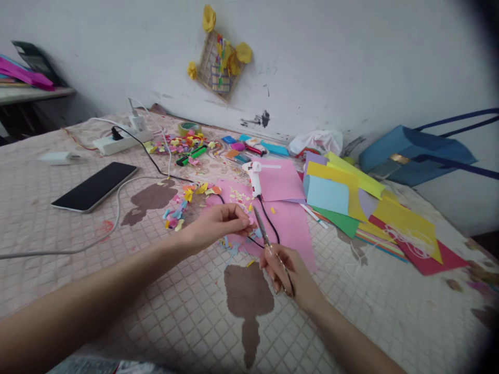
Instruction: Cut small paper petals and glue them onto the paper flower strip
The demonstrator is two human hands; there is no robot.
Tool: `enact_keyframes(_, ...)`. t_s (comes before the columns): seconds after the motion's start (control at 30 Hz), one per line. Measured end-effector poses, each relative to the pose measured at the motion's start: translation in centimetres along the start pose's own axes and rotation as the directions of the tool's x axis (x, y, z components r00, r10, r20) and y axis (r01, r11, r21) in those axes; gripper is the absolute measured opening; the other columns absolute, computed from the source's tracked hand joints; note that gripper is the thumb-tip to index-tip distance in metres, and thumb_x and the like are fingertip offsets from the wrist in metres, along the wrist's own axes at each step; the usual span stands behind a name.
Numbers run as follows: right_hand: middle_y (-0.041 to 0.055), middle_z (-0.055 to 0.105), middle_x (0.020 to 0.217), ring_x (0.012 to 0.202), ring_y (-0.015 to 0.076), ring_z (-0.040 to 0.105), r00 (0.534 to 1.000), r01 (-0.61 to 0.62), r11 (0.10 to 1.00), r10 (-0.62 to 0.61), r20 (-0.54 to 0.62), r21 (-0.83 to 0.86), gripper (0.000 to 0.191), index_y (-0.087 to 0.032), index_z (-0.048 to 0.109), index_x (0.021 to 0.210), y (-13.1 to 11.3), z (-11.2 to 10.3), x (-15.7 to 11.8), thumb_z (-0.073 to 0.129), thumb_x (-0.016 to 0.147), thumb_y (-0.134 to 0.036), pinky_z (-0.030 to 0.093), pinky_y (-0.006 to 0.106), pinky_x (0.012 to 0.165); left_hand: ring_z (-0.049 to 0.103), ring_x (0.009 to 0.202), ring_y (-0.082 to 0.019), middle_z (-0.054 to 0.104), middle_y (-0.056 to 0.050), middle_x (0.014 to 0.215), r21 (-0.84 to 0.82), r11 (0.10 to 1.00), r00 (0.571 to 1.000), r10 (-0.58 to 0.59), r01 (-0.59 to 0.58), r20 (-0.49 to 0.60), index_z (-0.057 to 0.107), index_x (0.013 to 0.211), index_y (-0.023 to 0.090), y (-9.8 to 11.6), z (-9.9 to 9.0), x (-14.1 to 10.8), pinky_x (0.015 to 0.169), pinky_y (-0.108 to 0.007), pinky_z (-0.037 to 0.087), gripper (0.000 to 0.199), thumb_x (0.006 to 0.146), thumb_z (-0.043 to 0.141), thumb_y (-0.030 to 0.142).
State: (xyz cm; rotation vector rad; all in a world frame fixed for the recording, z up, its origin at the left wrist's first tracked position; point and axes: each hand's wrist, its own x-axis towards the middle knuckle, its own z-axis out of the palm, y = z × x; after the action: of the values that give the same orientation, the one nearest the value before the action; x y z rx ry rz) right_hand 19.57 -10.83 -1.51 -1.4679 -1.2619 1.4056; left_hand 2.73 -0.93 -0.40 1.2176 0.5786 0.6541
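My right hand [283,267] is closed around the handles of a pair of scissors [264,228], whose blades point up and away from me. To its left, my left hand [224,223] is closed in a pinch near the blades. What its fingertips hold is too small to make out; it may be a bit of pink paper. Beneath both hands lie a pink paper sheet [296,234] and small paper scraps [232,244]. Just beyond them, a white glue gun [254,179] rests on pink paper, its black cord running back under my hands.
Left of my hands are a garland of paper flowers [181,205], a black-screened phone [95,187] and a power strip [120,144] with trailing cables. Coloured paper sheets [331,195] and a blue bag [409,156] lie to the right. A green cutter [192,155] lies farther back.
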Motion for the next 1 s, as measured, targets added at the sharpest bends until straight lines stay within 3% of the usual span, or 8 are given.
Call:
enact_keyframes(0.13,-0.0067,0.039,0.049,0.037,0.0046,0.035,0.997,0.078,0.995,-0.077,-0.018,0.063,0.04,-0.016,0.05,0.069,-0.1,-0.6,0.2,0.047,0.081,-0.054,0.024,0.017,0.036,0.058,0.068,-0.009,0.064,-0.003,0.076,0.095,0.995,0.997,-0.039,0.032,0.069,0.056,0.073,0.012,0.1,0.0,-0.1,0.065,-0.023,0.046,0.013,0.075,0.063,0.022)
enact_keyframes(0.27,-0.0067,0.041,0.049,0.041,0.0056,0.035,0.99,0.121,0.993,-0.119,-0.07,0.015,0.028,-0.017,0.049,0.07,-0.1,-1.0,0.5,0.054,0.08,-0.042,0.027,0.018,0.039,0.055,0.06,-0.008,0.06,0.0,0.067,0.203,0.978,0.978,-0.082,0.043,0.19,0.056,0.073,0.013,-0.5,0.2,-0.3,0.06,-0.022,0.045,0.014,0.076,0.061,0.026)
enact_keyframes(0.5,-0.0072,0.041,0.049,0.041,0.006,0.037,0.996,0.087,0.992,-0.088,-0.008,-0.09,0.018,-0.015,0.053,0.071,-1.2,-0.6,0.5,0.056,0.076,-0.033,0.031,0.018,0.039,0.055,0.062,-0.01,0.061,-0.002,0.069,0.391,0.919,0.944,-0.088,-0.046,0.318,0.059,0.076,0.014,-1.1,0.9,-0.8,0.057,-0.022,0.042,0.013,0.078,0.056,0.026)
enact_keyframes(0.77,-0.007,0.042,0.052,0.04,0.0047,0.036,0.997,0.077,0.991,-0.074,0.031,-0.106,0.014,-0.016,0.051,0.071,-0.9,-0.8,0.6,0.054,0.076,-0.029,0.026,0.016,0.035,0.052,0.061,-0.009,0.057,0.0,0.066,0.354,0.935,0.958,-0.088,-0.015,0.273,0.057,0.076,0.013,-1.3,0.8,-0.6,0.057,-0.022,0.041,0.013,0.078,0.057,0.027)
enact_keyframes(0.9,-0.0063,0.043,0.051,0.042,0.0063,0.039,0.994,0.105,0.988,-0.109,-0.029,-0.116,0.017,-0.016,0.052,0.072,-0.7,-0.8,0.6,0.055,0.077,-0.031,0.029,0.017,0.038,0.054,0.063,-0.009,0.059,-0.001,0.071,0.317,0.947,0.979,-0.106,0.047,0.173,0.057,0.08,0.013,-1.3,1.2,-0.5,0.06,-0.022,0.043,0.016,0.079,0.057,0.028)
enact_keyframes(1.0,-0.0058,0.043,0.05,0.043,0.0074,0.04,0.985,0.136,0.982,-0.147,-0.088,-0.128,0.019,-0.015,0.053,0.074,-0.7,-0.7,0.6,0.054,0.078,-0.034,0.031,0.018,0.04,0.054,0.062,-0.009,0.059,-0.001,0.072,0.259,0.959,0.974,-0.158,0.113,0.159,0.058,0.079,0.012,-1.3,1.6,-0.6,0.06,-0.023,0.044,0.017,0.076,0.06,0.029)
